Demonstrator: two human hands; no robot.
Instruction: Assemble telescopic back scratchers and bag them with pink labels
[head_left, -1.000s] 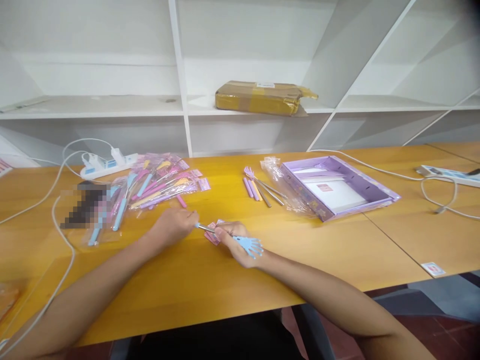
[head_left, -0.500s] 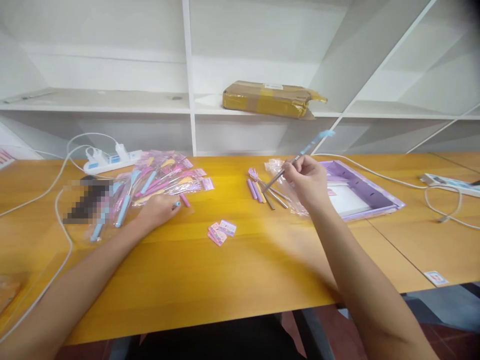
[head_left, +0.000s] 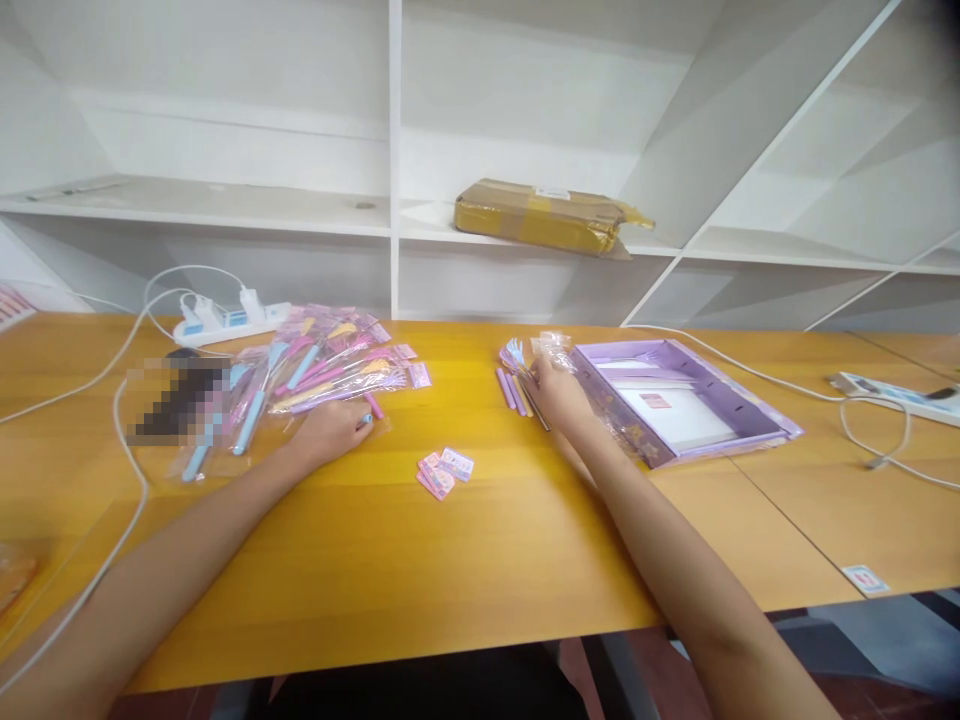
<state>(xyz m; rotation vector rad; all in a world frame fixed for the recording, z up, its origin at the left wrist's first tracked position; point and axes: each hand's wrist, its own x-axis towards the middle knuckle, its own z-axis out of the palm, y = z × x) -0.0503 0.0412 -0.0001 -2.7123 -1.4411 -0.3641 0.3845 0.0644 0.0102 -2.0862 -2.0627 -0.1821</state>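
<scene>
My left hand point(head_left: 335, 432) is closed round a small blue tube point(head_left: 365, 420), of which just the end shows, beside a pile of plastic-wrapped pink, blue and yellow utensils point(head_left: 322, 365). My right hand point(head_left: 556, 390) is over the metal rods at centre right, its fingers closed near a blue-headed utensil point(head_left: 514, 352) that lies among them; whether it still grips it is hidden. Just left of that hand lie purple handles point(head_left: 507, 390) and a yellow one. Small printed cards point(head_left: 436, 474) rest in the middle of the table.
An open purple box point(head_left: 660, 455) stands right of my right hand, with clear plastic wrap point(head_left: 553, 345) beside it. A white power strip point(head_left: 232, 323) with cables is at the back left, another point(head_left: 896, 398) at the right. A taped carton point(head_left: 540, 215) sits on the shelf.
My right hand has moved left and down, bringing the blue-headed utensil from the air to the rods. More of the purple box shows. My left hand has stayed almost in place.
</scene>
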